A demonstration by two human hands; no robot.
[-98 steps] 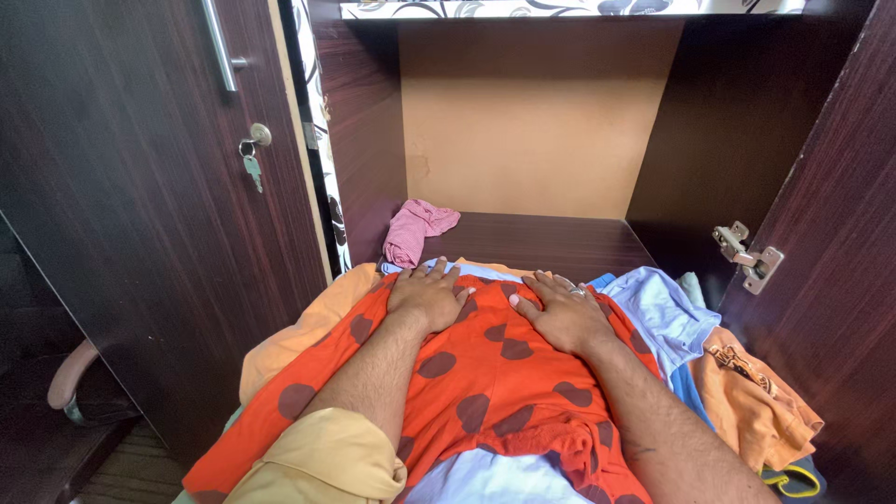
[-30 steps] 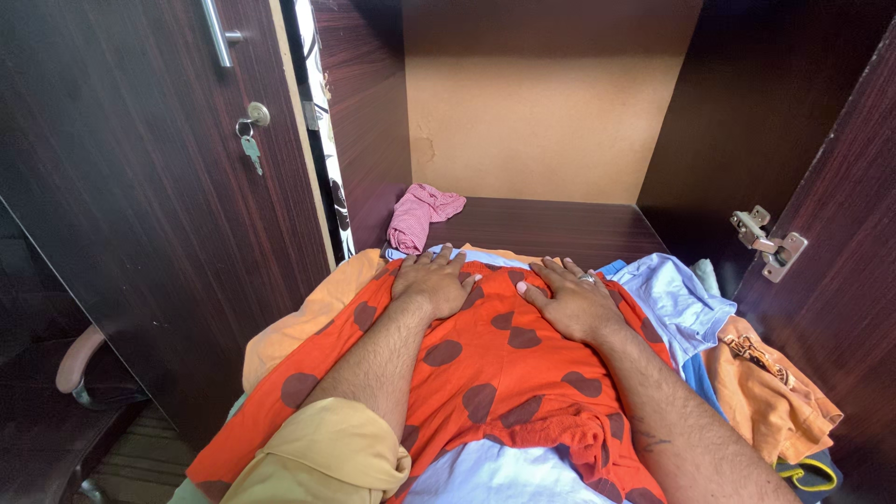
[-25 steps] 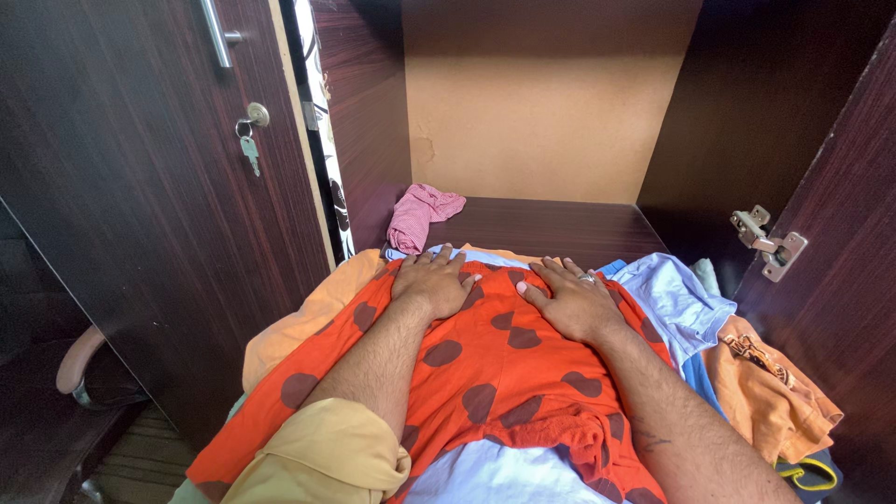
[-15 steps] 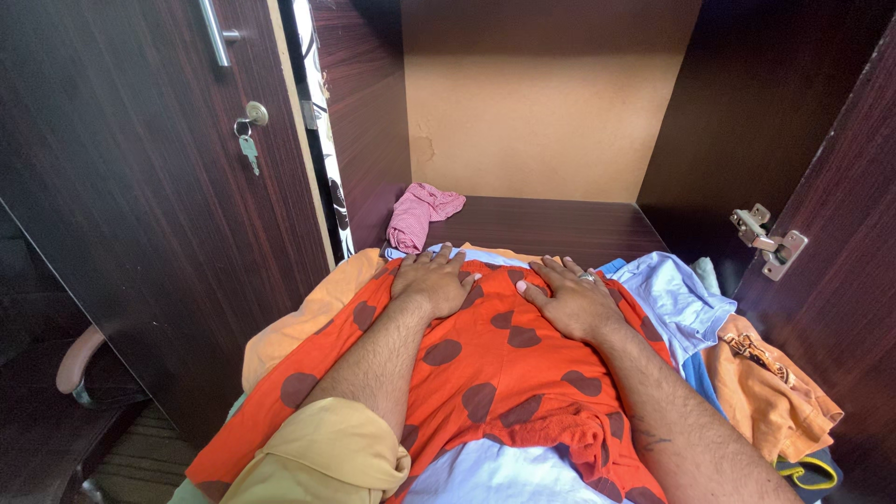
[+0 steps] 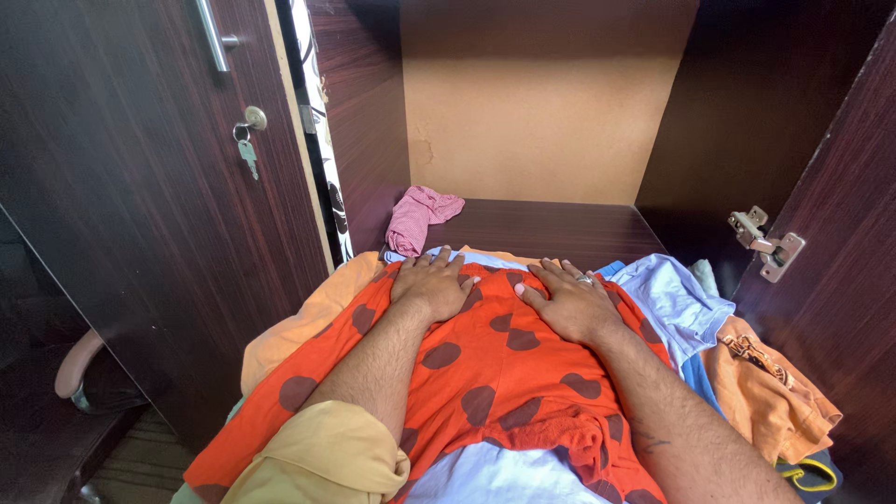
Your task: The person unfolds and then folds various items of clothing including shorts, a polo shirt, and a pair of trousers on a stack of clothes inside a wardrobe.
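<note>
A: Both palms flat, fingers spread, holding nothing: left hand (image 5: 431, 287) and right hand (image 5: 569, 303) press the orange spotted cloth (image 5: 485, 373) atop the clothes pile (image 5: 672, 303) at the wardrobe shelf (image 5: 551, 229) edge. Keep pressure even, I'd say.

B: Pink cloth (image 5: 415, 217) sits behind. Versus before? Basically unchanged, hands haven't budged.

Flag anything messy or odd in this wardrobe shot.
Small pink checked cloth lies crumpled, unfolded, alone in the shelf's back left corner. Orange garment hangs loose off the pile's right edge. Both hands rest flat on the orange spotted cloth.
</note>
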